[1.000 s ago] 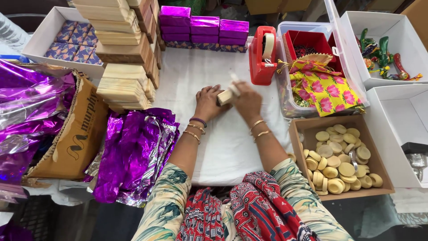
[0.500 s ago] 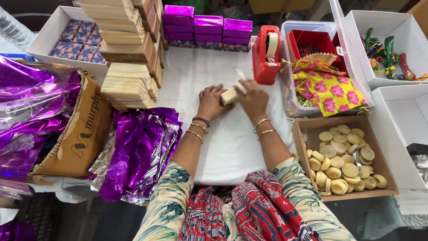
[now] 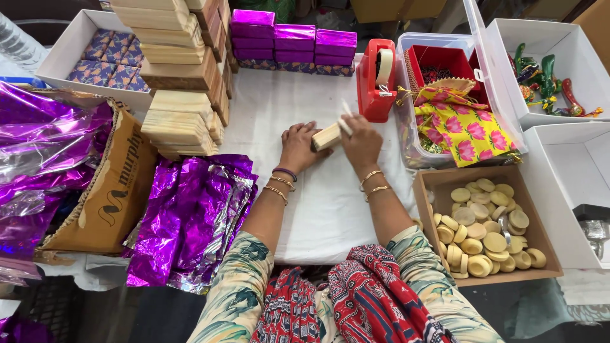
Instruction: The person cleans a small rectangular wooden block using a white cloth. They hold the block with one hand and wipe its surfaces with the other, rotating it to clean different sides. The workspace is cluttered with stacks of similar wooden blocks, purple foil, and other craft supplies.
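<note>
A small pale wooden box (image 3: pixel 326 136) is held between both hands over the white table cover (image 3: pixel 298 209). My left hand (image 3: pixel 300 147) grips its left end. My right hand (image 3: pixel 362 141) grips its right end, where a strip of clear tape (image 3: pixel 345 121) sticks up above the fingers. Just beyond my right hand stands a red tape dispenser (image 3: pixel 376 81).
Stacked wooden boxes (image 3: pixel 184 82) rise at the left, purple foil sheets (image 3: pixel 194 216) lie in front of them. Purple wrapped boxes (image 3: pixel 292 41) line the back. A cardboard tray of round pale discs (image 3: pixel 486 222) is at the right, beside a floral cloth pouch (image 3: pixel 460 124) and white bins (image 3: pixel 559 63).
Both hands have stayed on the wooden box in the middle of the table, turning it slightly. The tape strip still stands above my right hand.
</note>
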